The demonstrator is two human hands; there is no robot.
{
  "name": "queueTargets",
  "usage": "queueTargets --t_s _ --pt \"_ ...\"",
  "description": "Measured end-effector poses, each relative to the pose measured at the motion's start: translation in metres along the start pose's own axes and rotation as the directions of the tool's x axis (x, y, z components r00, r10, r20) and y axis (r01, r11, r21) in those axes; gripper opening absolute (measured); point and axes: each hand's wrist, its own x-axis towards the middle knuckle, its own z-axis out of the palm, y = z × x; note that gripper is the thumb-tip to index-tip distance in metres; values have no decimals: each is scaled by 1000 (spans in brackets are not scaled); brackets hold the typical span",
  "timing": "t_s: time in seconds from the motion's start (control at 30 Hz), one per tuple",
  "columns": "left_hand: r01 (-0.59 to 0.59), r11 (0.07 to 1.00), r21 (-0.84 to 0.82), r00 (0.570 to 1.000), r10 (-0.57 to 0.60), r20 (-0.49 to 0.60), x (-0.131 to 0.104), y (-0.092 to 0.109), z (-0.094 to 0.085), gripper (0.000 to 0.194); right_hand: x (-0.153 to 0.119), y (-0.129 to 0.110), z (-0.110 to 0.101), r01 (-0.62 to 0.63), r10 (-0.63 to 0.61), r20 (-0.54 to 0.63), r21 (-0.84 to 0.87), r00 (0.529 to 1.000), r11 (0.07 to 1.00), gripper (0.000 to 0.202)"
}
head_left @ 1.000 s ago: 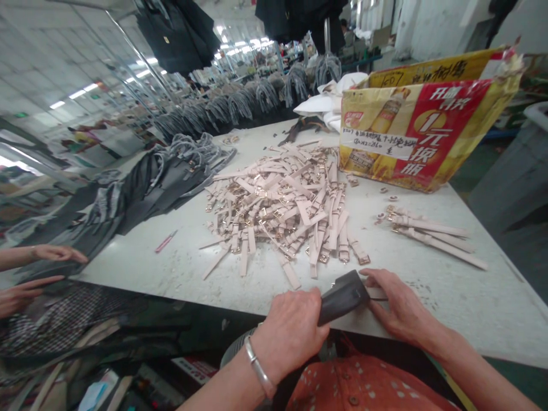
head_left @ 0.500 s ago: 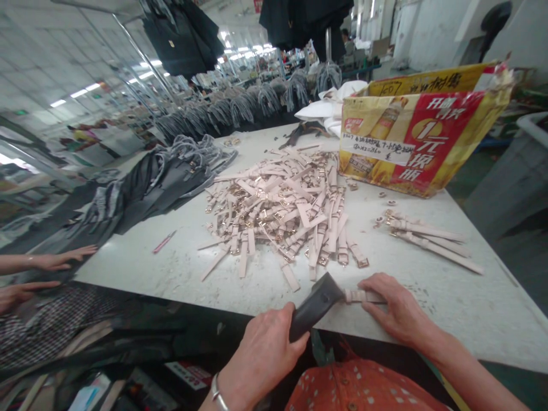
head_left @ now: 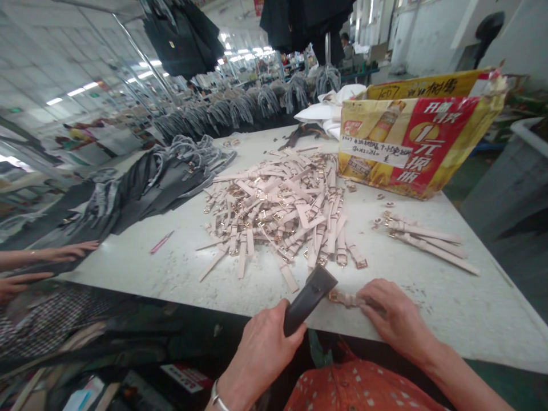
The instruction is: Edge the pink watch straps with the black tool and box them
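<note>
My left hand (head_left: 265,345) grips the lower end of a dark grey flat tool (head_left: 309,291) that slants up to the right over the table's near edge. My right hand (head_left: 394,319) presses down on a pale pink strap with a gold buckle (head_left: 342,298), which lies flat just right of the tool's upper end. A large heap of the same pink straps (head_left: 278,208) lies on the white table (head_left: 449,297) just beyond my hands.
A small row of pink straps (head_left: 428,240) lies at the right. A yellow and red cardboard box (head_left: 411,145) stands at the back right. Dark bags and straps (head_left: 141,182) are piled at the left, where another person's hands (head_left: 64,251) rest. A pink pen (head_left: 160,242) lies nearby.
My left hand has drawn the dark tool back to the left and tilted it up, off the strap. The strap's buckle end is now uncovered beneath my right hand.
</note>
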Motion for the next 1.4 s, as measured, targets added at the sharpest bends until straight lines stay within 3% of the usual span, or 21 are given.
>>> queueTargets --t_s 0.13,0.37,0.53,0.77,1.07,1.23,1.4 --pt "33 999 -18 999 -33 28 -13 -9 -9 23 -7 1 3 95 -93 -52 31 994 995 17" --pt "-20 997 -68 988 30 150 -26 -4 -14 18 -10 -5 -5 111 -114 26 101 993 989 16" --pt "-88 996 -14 981 89 173 -29 -3 -15 22 -11 -5 -8 104 -116 54 191 992 976 17" --pt "-164 982 90 966 142 217 -16 20 -23 26 -10 0 -6 -10 -12 68 313 998 950 10" --pt "-239 958 157 944 192 267 5 51 -38 25 -11 6 -5 -37 7 84 351 996 935 19" --pt "-219 971 95 952 192 238 9 53 -28 25 -10 6 -8 -115 97 74 304 993 946 22" --pt "-157 981 114 972 133 192 2 35 -28 24 -8 2 -12 -137 112 97 305 989 942 20"
